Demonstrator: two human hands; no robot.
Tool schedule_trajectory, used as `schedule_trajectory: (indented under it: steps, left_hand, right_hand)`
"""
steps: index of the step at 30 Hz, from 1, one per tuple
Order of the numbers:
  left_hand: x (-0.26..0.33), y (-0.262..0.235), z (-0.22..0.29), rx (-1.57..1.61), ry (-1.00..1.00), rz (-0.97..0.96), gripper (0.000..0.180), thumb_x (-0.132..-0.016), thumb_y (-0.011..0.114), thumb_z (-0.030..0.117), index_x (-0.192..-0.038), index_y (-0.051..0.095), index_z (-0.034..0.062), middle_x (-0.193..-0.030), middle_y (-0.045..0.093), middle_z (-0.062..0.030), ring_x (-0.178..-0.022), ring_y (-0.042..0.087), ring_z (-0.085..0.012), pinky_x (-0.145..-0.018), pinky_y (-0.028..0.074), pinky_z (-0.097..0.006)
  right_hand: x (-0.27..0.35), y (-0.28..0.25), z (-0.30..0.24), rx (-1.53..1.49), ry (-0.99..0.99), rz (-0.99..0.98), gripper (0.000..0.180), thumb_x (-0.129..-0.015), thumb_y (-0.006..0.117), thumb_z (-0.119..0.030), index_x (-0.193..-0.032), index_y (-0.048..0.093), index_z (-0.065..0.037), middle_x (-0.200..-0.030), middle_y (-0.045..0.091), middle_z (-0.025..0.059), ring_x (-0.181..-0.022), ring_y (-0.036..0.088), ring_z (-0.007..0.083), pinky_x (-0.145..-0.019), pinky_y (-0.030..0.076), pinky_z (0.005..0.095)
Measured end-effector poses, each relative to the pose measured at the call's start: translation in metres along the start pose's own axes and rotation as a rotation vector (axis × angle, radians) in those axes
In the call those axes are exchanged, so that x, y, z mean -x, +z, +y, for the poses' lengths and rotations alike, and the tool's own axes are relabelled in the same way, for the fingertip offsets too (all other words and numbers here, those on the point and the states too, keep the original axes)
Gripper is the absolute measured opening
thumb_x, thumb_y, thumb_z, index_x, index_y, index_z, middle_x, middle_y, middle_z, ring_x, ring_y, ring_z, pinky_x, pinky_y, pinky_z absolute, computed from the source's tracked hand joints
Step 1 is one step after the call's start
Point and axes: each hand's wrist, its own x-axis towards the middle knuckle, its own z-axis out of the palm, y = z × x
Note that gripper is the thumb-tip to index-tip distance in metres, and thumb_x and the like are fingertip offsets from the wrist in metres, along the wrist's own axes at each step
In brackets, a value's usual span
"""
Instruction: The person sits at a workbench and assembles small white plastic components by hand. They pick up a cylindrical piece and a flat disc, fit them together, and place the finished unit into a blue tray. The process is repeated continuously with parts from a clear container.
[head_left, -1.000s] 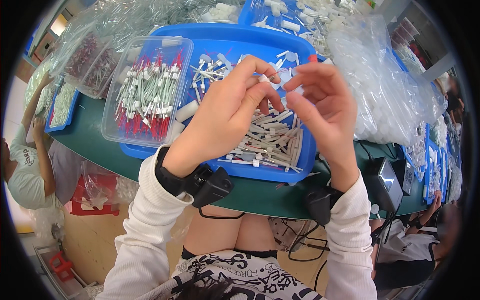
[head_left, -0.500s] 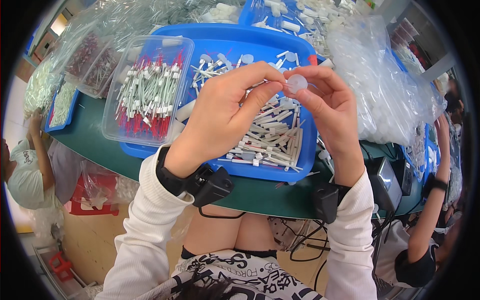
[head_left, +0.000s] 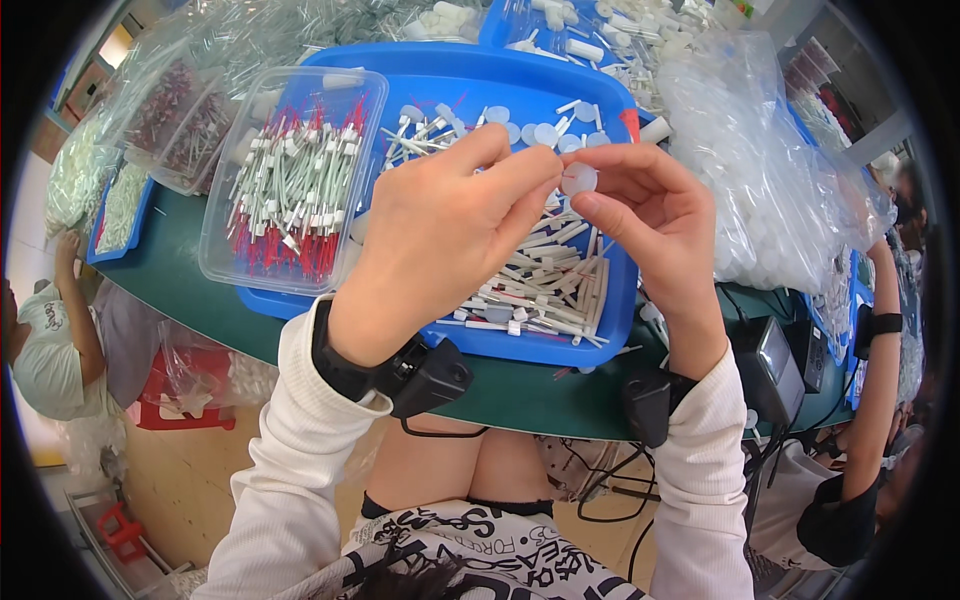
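Note:
My left hand (head_left: 440,240) and my right hand (head_left: 645,225) are raised together above a blue tray (head_left: 520,350). Between their fingertips sits a small round translucent white cap (head_left: 578,180); the right thumb and fingers pinch it and the left forefinger and thumb touch its left side. Under the hands the tray holds several thin white sticks with small white ends (head_left: 545,290) and loose white round caps (head_left: 540,132). A clear plastic box (head_left: 295,185) of red-and-white sticks rests on the tray's left part. Both wrists carry black strapped devices.
The tray lies on a green table (head_left: 520,395). Clear bags of white parts (head_left: 770,180) stand to the right, bags of red parts at the back left. One person sits at the left edge, another person's arm with a watch at the right.
The white cap has come clear between my fingertips, and both hands have shifted slightly. The person at the right has raised an arm into view.

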Motion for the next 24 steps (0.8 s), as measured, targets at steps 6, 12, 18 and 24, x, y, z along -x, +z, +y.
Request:
schedule_trajectory:
  steps: [6, 12, 18, 24]
  left_hand:
    - [0.0024, 0.0031, -0.0013, 0.061, 0.017, -0.015, 0.010, -0.083, 0.062, 0.005, -0.093, 0.064, 0.0052, -0.077, 0.060, -0.0078, -0.061, 0.057, -0.0227, -0.053, 0.044, -0.028]
    - [0.0008, 0.0029, -0.0028, 0.282, -0.053, -0.051, 0.010, -0.086, 0.059, 0.005, -0.094, 0.063, 0.0007, -0.084, 0.065, -0.0104, -0.068, 0.062, -0.0198, -0.059, 0.047, -0.027]
    - [0.0006, 0.0024, -0.0018, 0.267, -0.106, -0.082, 0.011, -0.087, 0.057, 0.004, -0.096, 0.063, -0.0001, -0.086, 0.065, -0.0107, -0.071, 0.062, -0.0197, -0.062, 0.047, -0.027]
    - [0.0002, 0.0018, -0.0012, 0.200, -0.084, -0.072, 0.011, -0.087, 0.057, 0.005, -0.095, 0.062, -0.0001, -0.085, 0.065, -0.0110, -0.070, 0.062, -0.0208, -0.062, 0.048, -0.028]
  right_hand:
    - [-0.0003, -0.0004, 0.0002, 0.092, -0.005, -0.005, 0.025, -0.076, 0.071, 0.000, -0.100, 0.066, 0.003, -0.097, 0.068, 0.0083, -0.084, 0.063, 0.0130, -0.081, 0.050, 0.0266]
    - [-0.0002, -0.0033, -0.0014, 0.079, -0.001, -0.008, 0.025, -0.077, 0.070, 0.001, -0.101, 0.066, 0.004, -0.097, 0.068, 0.0095, -0.084, 0.064, 0.0143, -0.080, 0.051, 0.0270]
    - [-0.0009, -0.0037, -0.0026, 0.050, -0.004, -0.035, 0.026, -0.077, 0.070, 0.001, -0.102, 0.065, 0.004, -0.099, 0.068, 0.0108, -0.088, 0.066, 0.0167, -0.081, 0.051, 0.0271]
    - [-0.0004, -0.0047, -0.0030, 0.072, 0.011, -0.038, 0.026, -0.077, 0.070, 0.001, -0.102, 0.065, 0.004, -0.099, 0.068, 0.0111, -0.089, 0.066, 0.0172, -0.082, 0.051, 0.0270]
